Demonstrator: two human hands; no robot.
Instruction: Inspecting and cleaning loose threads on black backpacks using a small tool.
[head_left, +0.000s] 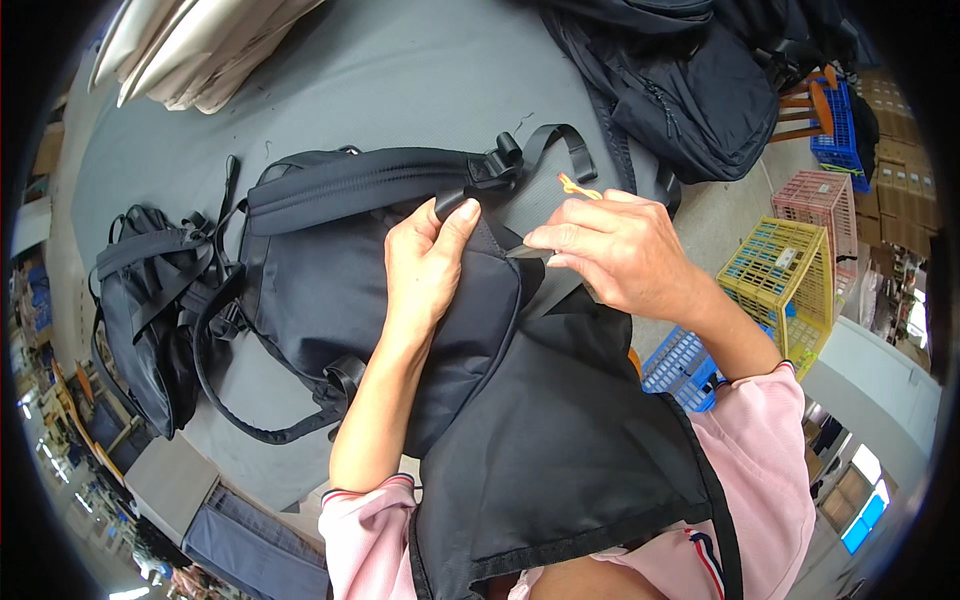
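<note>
Head view: a dark navy backpack [330, 290] lies flat on the grey surface [400, 80], near its right edge, with its lower part hanging off the near edge toward the person's lap. The left hand [425, 265] lies flat along the pack's upper panel, fingertips [462, 215] pressed just under a black strap end [452, 203] by the buckle [497, 160]; its grip is not closed round anything, the palm seemingly pinning the fabric down so it stays taut. The right hand [620, 250] is just beside it, thumb and forefinger closed in a tight pinch on a small dark piece [527, 251] at the pack's edge, which looks like a webbing tip or pull tab; what it is exactly cannot be told. A thin orange thread or tag [578, 187] pokes up above the right knuckles, touching or just behind them. The padded shoulder strap [350, 185] runs along the far side of the pack, facing up where the hands can get at it.

A second dark bag [150, 310] sits toward the left edge of the surface, touching the first pack's loop handle. More dark bags [690, 90] are piled at the far right corner, and pale flat sheets [190, 50] at the far left. Off the right edge stand yellow [785, 275], pink [820, 205] and blue crates [680, 365].
</note>
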